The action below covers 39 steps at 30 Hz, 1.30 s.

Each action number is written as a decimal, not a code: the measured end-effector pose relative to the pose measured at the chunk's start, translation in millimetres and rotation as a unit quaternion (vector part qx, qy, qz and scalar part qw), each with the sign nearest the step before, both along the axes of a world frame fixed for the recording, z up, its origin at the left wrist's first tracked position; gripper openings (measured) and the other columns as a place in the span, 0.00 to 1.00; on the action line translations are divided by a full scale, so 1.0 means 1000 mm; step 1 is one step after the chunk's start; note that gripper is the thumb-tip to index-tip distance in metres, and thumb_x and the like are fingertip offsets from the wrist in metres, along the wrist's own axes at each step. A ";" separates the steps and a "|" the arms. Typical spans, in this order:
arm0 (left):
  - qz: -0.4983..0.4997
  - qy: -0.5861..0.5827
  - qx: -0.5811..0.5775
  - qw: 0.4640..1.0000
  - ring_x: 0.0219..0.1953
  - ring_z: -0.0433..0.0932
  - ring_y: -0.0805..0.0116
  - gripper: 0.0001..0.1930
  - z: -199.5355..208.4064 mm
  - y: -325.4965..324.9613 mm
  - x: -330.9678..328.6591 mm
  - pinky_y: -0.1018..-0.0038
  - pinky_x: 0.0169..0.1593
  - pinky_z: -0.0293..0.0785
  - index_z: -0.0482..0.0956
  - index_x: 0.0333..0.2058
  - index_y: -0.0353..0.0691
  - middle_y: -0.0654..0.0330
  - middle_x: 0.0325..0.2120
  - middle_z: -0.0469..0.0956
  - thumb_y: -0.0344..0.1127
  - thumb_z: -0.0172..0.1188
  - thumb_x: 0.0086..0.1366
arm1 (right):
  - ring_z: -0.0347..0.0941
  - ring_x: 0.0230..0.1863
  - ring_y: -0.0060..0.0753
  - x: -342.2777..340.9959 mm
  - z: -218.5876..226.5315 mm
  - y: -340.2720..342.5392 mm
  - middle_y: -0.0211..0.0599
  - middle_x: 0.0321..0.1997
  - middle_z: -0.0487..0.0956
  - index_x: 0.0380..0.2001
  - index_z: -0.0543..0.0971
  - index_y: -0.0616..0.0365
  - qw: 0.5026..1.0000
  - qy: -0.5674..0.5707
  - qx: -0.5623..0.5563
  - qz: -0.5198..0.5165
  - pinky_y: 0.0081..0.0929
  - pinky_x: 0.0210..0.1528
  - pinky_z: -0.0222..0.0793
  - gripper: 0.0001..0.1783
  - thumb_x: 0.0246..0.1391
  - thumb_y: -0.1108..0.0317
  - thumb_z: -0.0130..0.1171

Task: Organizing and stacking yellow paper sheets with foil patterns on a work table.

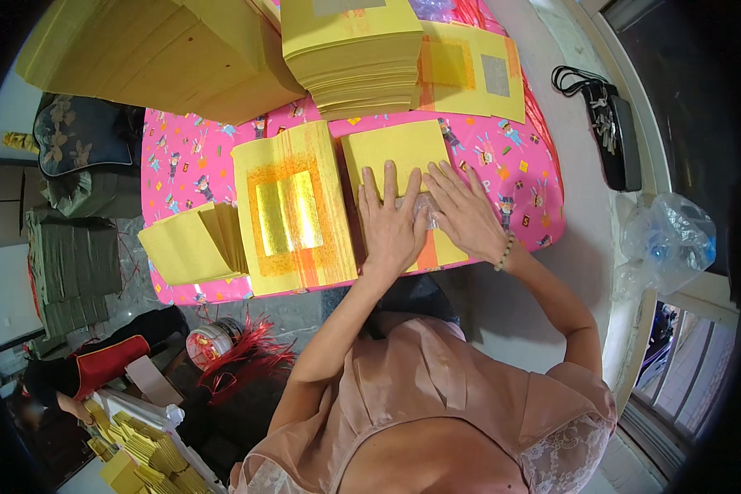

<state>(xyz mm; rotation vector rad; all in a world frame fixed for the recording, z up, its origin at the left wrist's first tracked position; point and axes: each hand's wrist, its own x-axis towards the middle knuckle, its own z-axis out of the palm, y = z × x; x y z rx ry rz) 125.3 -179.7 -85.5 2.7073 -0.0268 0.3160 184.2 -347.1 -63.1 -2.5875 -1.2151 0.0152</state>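
**Pink cloth leaves room at the sides; stacks wall off the top**

Right of the frame's centre, a hand could pass over the pink tablecloth [538, 222] beside the right hand [469, 212]. Another patch of cloth opens at left, between the tall yellow stack [156, 58] and the folded yellow bundle [181, 249]. Near the middle, the gold-printed stack [292, 218] stands just left of the left hand [389, 224]. At upper centre, the thick paper stack [356, 70] blocks the way.
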 end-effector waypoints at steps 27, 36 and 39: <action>-0.019 -0.024 -0.028 0.999 0.69 0.43 0.28 0.36 -0.010 0.006 -0.017 0.46 0.69 0.42 0.57 0.64 0.28 0.27 0.65 0.47 0.48 0.53 0.66 | 0.48 0.74 0.46 0.009 -0.011 -0.012 0.42 0.73 0.55 0.68 0.61 0.50 0.998 0.042 0.028 0.030 0.53 0.72 0.40 0.34 0.62 0.53 0.52; -0.012 -0.054 -0.157 0.986 0.59 0.61 0.41 0.27 0.018 -0.002 -0.025 0.53 0.61 0.60 0.65 0.56 0.30 0.35 0.55 0.62 0.41 0.59 0.64 | 0.76 0.44 0.33 0.057 -0.023 -0.007 0.31 0.45 0.82 0.45 0.81 0.53 0.973 -0.167 0.131 0.093 0.34 0.51 0.67 0.17 0.52 0.60 0.63; 0.034 -0.003 -0.427 0.904 0.44 0.70 0.58 0.21 0.019 -0.008 -0.016 0.64 0.49 0.69 0.68 0.49 0.30 0.48 0.42 0.69 0.39 0.61 0.64 | 0.77 0.39 0.31 0.058 -0.016 -0.011 0.29 0.40 0.83 0.44 0.81 0.51 0.960 -0.208 0.153 0.109 0.32 0.47 0.69 0.15 0.51 0.63 0.64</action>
